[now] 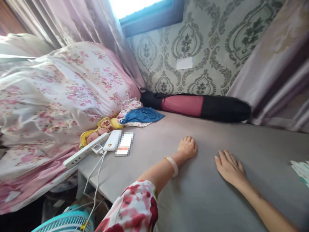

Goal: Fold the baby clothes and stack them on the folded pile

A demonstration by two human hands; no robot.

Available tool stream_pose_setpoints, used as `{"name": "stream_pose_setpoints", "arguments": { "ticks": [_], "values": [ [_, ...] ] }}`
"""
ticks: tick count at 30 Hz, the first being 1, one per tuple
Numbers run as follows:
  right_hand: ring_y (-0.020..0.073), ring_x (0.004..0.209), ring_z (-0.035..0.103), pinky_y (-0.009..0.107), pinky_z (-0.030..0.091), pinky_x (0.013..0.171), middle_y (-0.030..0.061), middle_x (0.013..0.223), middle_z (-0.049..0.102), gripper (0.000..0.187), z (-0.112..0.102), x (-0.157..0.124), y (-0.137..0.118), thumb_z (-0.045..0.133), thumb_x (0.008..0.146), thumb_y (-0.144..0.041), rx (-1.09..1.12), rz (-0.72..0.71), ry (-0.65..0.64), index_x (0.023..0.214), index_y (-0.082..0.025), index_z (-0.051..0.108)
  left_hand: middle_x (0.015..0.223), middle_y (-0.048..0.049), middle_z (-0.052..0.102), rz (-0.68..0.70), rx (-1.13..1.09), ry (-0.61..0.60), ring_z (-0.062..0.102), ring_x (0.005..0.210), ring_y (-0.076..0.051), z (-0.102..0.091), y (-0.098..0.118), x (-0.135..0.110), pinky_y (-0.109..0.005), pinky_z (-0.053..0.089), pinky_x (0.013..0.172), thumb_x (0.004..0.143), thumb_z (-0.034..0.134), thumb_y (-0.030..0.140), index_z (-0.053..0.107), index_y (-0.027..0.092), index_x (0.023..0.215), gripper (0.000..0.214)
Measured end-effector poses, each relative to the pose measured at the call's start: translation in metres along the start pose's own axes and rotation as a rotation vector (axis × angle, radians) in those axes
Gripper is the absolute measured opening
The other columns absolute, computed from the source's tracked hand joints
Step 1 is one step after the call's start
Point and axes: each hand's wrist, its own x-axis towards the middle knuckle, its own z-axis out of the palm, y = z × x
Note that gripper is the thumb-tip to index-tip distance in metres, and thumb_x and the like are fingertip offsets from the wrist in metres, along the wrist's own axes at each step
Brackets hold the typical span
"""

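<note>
My left hand [187, 147] rests on the grey sheet [200, 193] with its fingers curled in, and nothing shows in it. A pale bangle [173, 166] circles that wrist, below a red-and-white patterned sleeve [138, 204]. To its right, my right hand [229, 167] lies palm down on the same sheet, fingers stretched out and slightly apart. Neither hand touches a separate object that I can see. Left of my left hand are a blurred-out phone-like slab [125, 144] and a white power bank [113, 140] with cables.
A white power strip [85, 150] lies along the left edge by a yellow cartoon cushion [96, 132]. Blue cloth [145, 115] and a black-and-pink long bag [182, 105] lie at the back. Floral bedding [72, 83] is piled left; a turquoise fan [65, 222] stands below.
</note>
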Motion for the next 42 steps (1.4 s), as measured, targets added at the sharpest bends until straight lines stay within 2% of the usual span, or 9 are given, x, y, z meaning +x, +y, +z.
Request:
{"name": "stream_pose_setpoints", "arguments": {
  "ticks": [6,11,13,18,23,27,31,38,42],
  "values": [
    [0.0330,0.136,0.039,0.052,0.032,0.108,0.0188,0.146,0.045,0.064,0.008,-0.002,-0.009,0.016,0.094,-0.038,-0.066,-0.053,0.096,0.140,-0.008,0.050,0.114,-0.0148,0.060,0.005,-0.005,-0.022,0.055,0.109,-0.025,0.001,-0.005,0.003,-0.038,0.045,0.093,0.096,0.036,0.031,0.059,0.012,0.108,0.032],
    [0.0326,0.136,0.040,0.053,0.033,0.107,0.0178,0.147,0.045,0.065,0.004,-0.004,-0.012,0.013,0.095,-0.038,-0.074,-0.044,0.116,0.139,-0.008,0.050,0.116,-0.0094,0.064,0.033,-0.180,-0.087,0.057,0.111,-0.020,-0.012,-0.029,0.007,-0.031,0.045,0.096,0.094,0.043,0.026,0.064,0.018,0.106,0.025],
    [0.0325,0.136,0.040,0.053,0.032,0.108,0.0174,0.147,0.045,0.066,0.002,-0.005,-0.014,0.012,0.095,-0.038,-0.072,-0.041,0.113,0.140,-0.008,0.050,0.112,-0.0070,0.067,-0.048,-0.254,-0.089,0.060,0.107,-0.018,-0.021,-0.046,0.009,-0.027,0.045,0.093,0.092,0.045,0.024,0.067,0.020,0.102,0.024],
    [0.0320,0.136,0.040,0.052,0.031,0.108,0.0166,0.147,0.045,0.065,0.000,-0.007,-0.015,0.013,0.096,-0.038,-0.079,-0.035,0.117,0.140,-0.008,0.049,0.105,-0.0140,0.070,-0.304,-0.237,-0.008,0.064,0.097,-0.020,-0.043,-0.109,0.006,-0.028,0.046,0.084,0.093,0.040,0.018,0.069,0.014,0.102,0.031],
    [0.0321,0.135,0.041,0.052,0.031,0.108,0.0176,0.147,0.045,0.064,-0.001,-0.007,-0.015,0.013,0.095,-0.038,-0.067,-0.031,0.112,0.139,-0.008,0.050,0.111,-0.0177,0.068,-0.555,-0.154,0.102,0.062,0.102,-0.022,-0.074,-0.181,-0.012,-0.029,0.043,0.087,0.093,0.038,0.016,0.067,0.010,0.106,0.032],
    [0.0323,0.136,0.040,0.052,0.032,0.108,0.0183,0.147,0.046,0.064,-0.002,-0.008,-0.017,0.013,0.096,-0.038,-0.056,-0.028,0.119,0.138,-0.008,0.051,0.119,-0.0194,0.064,-0.725,-0.077,0.180,0.058,0.110,-0.025,-0.100,-0.226,-0.028,-0.031,0.043,0.091,0.093,0.035,0.015,0.063,0.008,0.115,0.036],
    [0.0322,0.135,0.041,0.051,0.033,0.107,0.0182,0.146,0.046,0.062,-0.004,-0.009,-0.018,0.015,0.096,-0.037,-0.064,-0.028,0.126,0.138,-0.008,0.051,0.119,-0.0200,0.063,-0.842,-0.007,0.230,0.057,0.113,-0.028,-0.121,-0.254,-0.041,-0.035,0.044,0.091,0.091,0.036,0.013,0.061,0.008,0.117,0.037],
    [0.0317,0.136,0.040,0.050,0.031,0.109,0.0176,0.147,0.045,0.061,-0.007,-0.011,-0.019,0.016,0.097,-0.035,-0.079,-0.033,0.111,0.140,-0.008,0.049,0.121,-0.0249,0.058,-0.958,0.143,0.285,0.052,0.119,-0.036,-0.145,-0.281,-0.057,-0.043,0.042,0.094,0.085,0.039,0.011,0.060,0.004,0.118,0.039],
    [0.0326,0.135,0.040,0.052,0.032,0.108,0.0189,0.147,0.046,0.061,-0.009,-0.012,-0.020,0.017,0.096,-0.035,-0.070,-0.027,0.124,0.138,-0.007,0.051,0.125,-0.0268,0.055,-1.032,0.293,0.238,0.050,0.117,-0.038,-0.152,-0.298,-0.067,-0.044,0.042,0.091,0.084,0.048,0.019,0.056,0.002,0.119,0.040]
  ]
}}
